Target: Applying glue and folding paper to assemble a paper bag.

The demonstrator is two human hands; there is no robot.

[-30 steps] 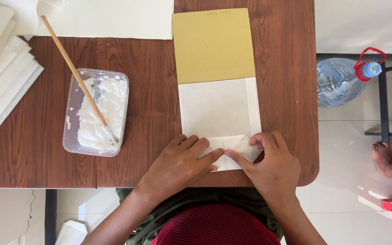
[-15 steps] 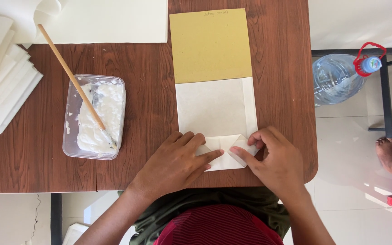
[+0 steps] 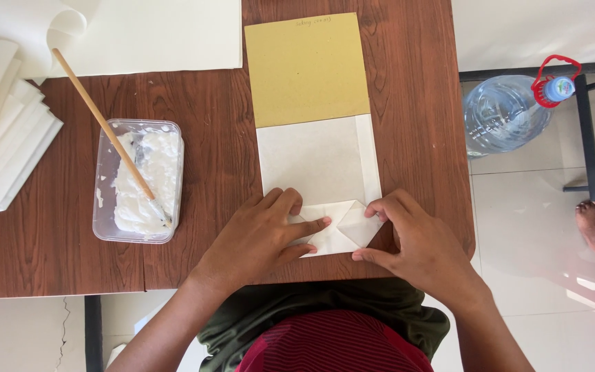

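**Hands pressing folded corners at the near end of a paper sheet**

Where the wooden table [image 3: 194, 138] meets the person's body, both bare hands work on the near end of a white paper sheet [image 3: 315, 162] that lies lengthwise toward the near edge, right of centre. The left hand [image 3: 259, 238] rests flat and open, fingers stretched out and pressing down a folded flap [image 3: 339, 231]. The right hand [image 3: 418, 241] is curled, its fingertips pinching and holding the right corner of that flap, which forms a triangular point. A mustard-yellow card [image 3: 306, 69] covers the far half of the sheet and reaches the far edge.

To do this fold well, it seems wise to keep the flat hand pinning the paper so nothing slides, line up the edges before creasing, and run the fingers firmly outward along the crease.

Left of the sheet sits a clear plastic tub [image 3: 105, 220], open, holding white paste [image 3: 149, 172] smeared on its walls, with a wooden stick [image 3: 101, 120] leaning in it. A stack of white paper [image 3: 1, 138] lies at the left edge. On the floor to the right stands a large water bottle [image 3: 507, 114], filled, with a blue cap and a red handle
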